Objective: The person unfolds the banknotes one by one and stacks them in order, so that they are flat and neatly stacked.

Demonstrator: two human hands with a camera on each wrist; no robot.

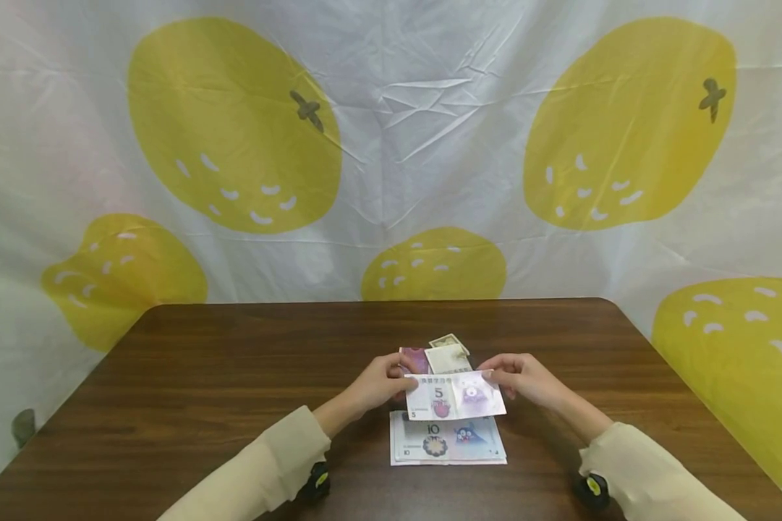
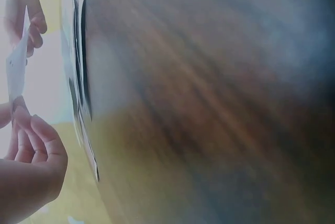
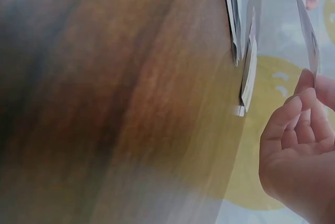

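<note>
- My left hand (image 1: 372, 381) pinches the left end of a bill marked 5 (image 1: 456, 396) between thumb and finger.
- Just behind that end lies a purple-red bill (image 1: 415, 357).
- In the middle, I hold the 5 raised above the table (image 1: 247, 362), between a stack of bills (image 1: 448, 440) with a 10 on top, nearer me, and pale bills (image 1: 448, 358) farther off.
- My right hand (image 1: 530, 376) pinches its right end.
</note>
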